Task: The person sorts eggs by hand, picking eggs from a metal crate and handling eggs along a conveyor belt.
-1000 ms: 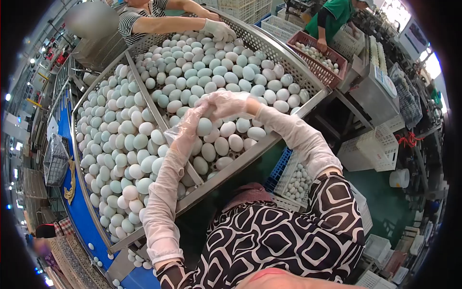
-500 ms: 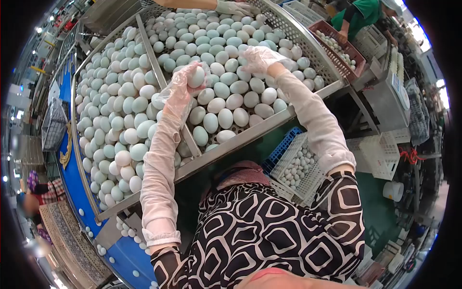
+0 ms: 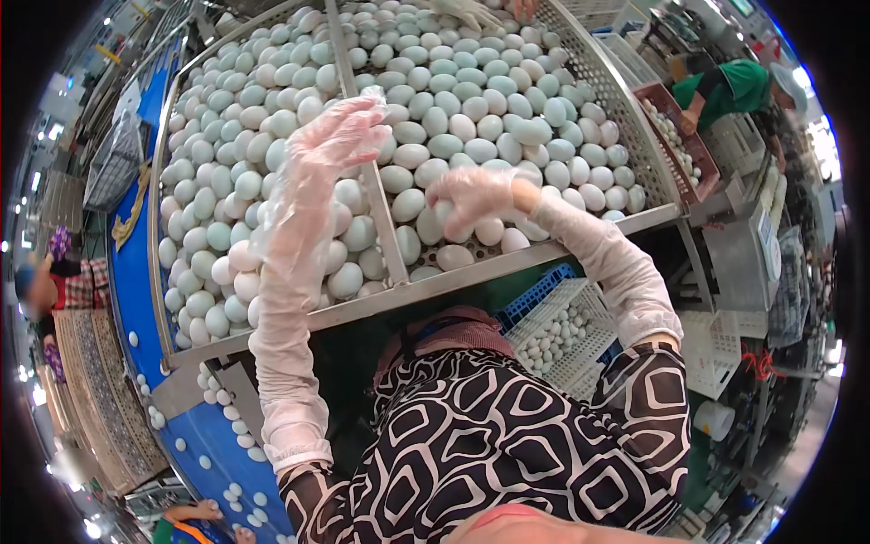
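Pale green and whitish eggs (image 3: 444,118) fill a perforated metal tray, split by a metal divider (image 3: 367,168). My left hand (image 3: 335,140), in a clear plastic glove, is raised over the divider and the left compartment, fingers extended and holding no egg. In the right compartment, my right hand (image 3: 471,198), also gloved, reaches down with its fingers curled round an egg (image 3: 443,212) near the front edge. Part of that egg shows between the fingers.
Another person's gloved hand (image 3: 467,11) is at the tray's far edge. A co-worker in green (image 3: 729,93) leans over a brown crate (image 3: 707,177) at the right. A white crate (image 3: 580,304) of eggs stands below; a blue belt (image 3: 213,453) runs left.
The egg has left my left hand, whose fingers have opened. My right hand has come down and nearer me and closed on an egg. The view has shifted.
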Available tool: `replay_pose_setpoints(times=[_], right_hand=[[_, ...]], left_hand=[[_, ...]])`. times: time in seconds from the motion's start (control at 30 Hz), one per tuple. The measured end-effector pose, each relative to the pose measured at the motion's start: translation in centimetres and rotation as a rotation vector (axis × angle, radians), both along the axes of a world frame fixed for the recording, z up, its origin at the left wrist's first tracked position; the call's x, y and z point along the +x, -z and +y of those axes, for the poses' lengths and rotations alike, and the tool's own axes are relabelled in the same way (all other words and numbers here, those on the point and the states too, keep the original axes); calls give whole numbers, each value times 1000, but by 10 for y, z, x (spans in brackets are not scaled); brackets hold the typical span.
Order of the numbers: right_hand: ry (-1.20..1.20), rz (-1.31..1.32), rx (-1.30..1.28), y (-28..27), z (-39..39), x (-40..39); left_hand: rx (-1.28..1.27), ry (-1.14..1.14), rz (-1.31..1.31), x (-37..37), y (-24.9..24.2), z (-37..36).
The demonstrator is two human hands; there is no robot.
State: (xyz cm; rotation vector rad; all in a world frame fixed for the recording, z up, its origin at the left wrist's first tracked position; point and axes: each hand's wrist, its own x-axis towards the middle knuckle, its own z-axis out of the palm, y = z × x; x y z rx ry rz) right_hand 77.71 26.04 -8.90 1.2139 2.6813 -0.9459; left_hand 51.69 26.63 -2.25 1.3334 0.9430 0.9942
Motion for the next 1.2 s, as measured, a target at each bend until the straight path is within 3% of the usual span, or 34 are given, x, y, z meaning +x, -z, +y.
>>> replay_pose_setpoints(times=[0.07,0.13,0.2,0.3,0.4,0.47,0.53,0.63,0.67,0.73,0.93,0.97,1.03,1.07,1.1,1.2], right_hand=[[-68,75,-38,1,-11,-18],[-69,-163,11,-25,-33,-35],[-131,-75,35,2,-41,-33],[-107,47,17,-7,-44,-33],[-149,-324,185,-28,-49,-53],[-88,-354,153,-17,-47,-55],[-34,-35,62,-24,-26,-44],[265,60,536,-39,4,11],[366,34,695,-20,25,43],[565,-335,564,-23,38,83],[689,-203,282,-28,36,125],[672,-47,670,28,70,166],[644,-184,782,16,98,198],[964,218,578,9,107,209],[989,189,768,14,111,219],[1177,-52,603,21,133,254]], left_hand=[[46,-51,-7,-17,-22,-19],[68,-104,-21,-30,-33,-37],[86,-151,-28,-42,-39,-52],[99,-220,-31,-58,-39,-73],[62,-239,-67,-58,-31,-83],[52,-243,-85,-51,-25,-86],[48,-220,-91,-45,-23,-86],[37,-189,-93,-37,-23,-85],[32,-179,-90,-34,-23,-84],[27,-156,-81,-29,-24,-83],[7,-74,-34,-5,-25,-73],[4,-62,-23,-1,-26,-69],[-11,-50,1,5,-25,-66],[-18,-47,14,6,-25,-66],[-27,-52,26,8,-26,-66],[-56,-78,58,10,-26,-65]])
